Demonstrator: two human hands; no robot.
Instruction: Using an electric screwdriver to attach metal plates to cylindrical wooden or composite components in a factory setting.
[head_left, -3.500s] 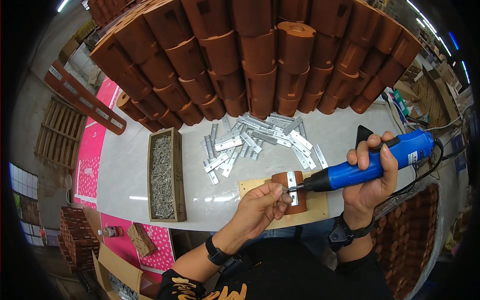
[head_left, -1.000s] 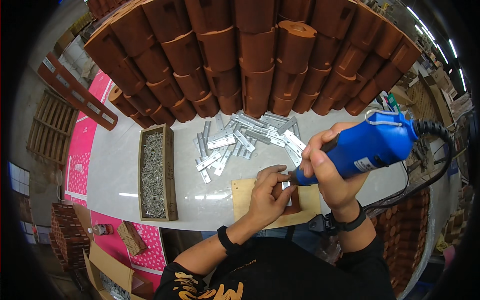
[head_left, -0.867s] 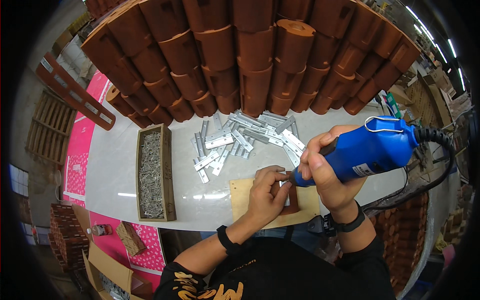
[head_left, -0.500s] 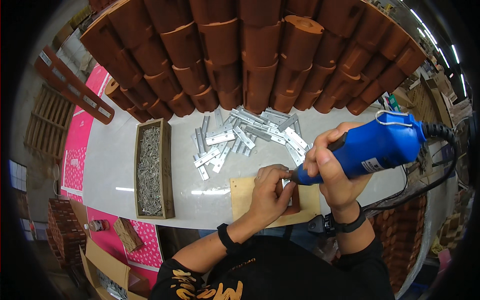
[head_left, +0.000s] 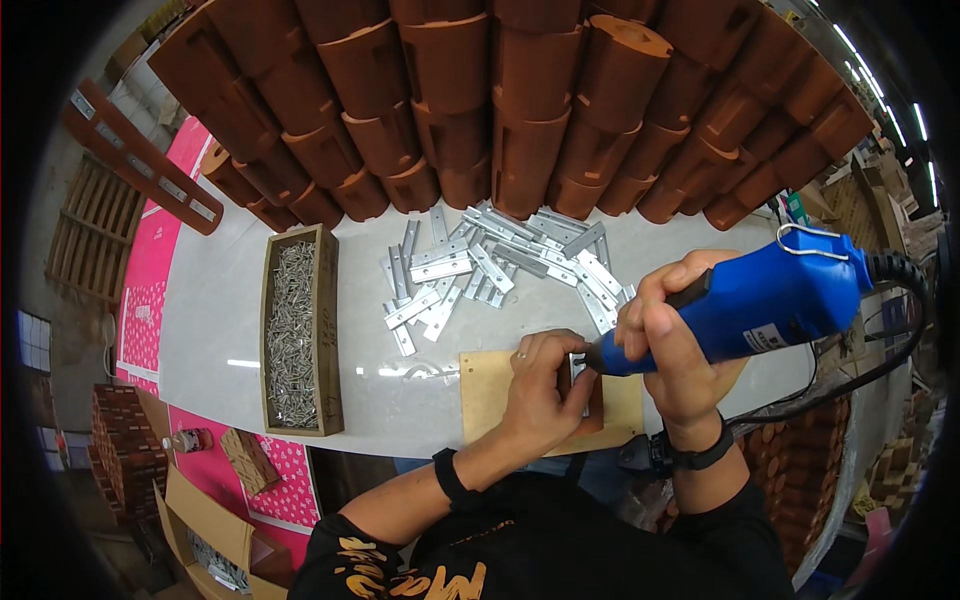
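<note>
My right hand (head_left: 685,350) is wrapped round a blue corded electric screwdriver (head_left: 750,305), which is tilted with its dark tip pointing down and left. Near that tip, my left hand (head_left: 540,390) grips a small reddish-brown curved piece (head_left: 594,412), mostly hidden by the fingers. A short silver metal strip (head_left: 578,368) shows at its top, between the left thumb and forefinger. Whether the tip touches a screw there is too small to tell. Beneath lies a pale wooden board (head_left: 485,400) at the table's near edge.
Loose silver metal strips (head_left: 490,262) lie heaped mid-table. Left of them stands a long wooden box (head_left: 328,340) full of screws. Stacked reddish-brown curved pieces (head_left: 535,100) wall off the far side. An open cardboard box (head_left: 205,510) sits lower left; a black cable (head_left: 890,365) hangs at right.
The view has shifted slightly. The screwdriver and my right hand sit a little farther right and lower. My left fingers have shifted a little, and more of the metal strip's top shows between them.
</note>
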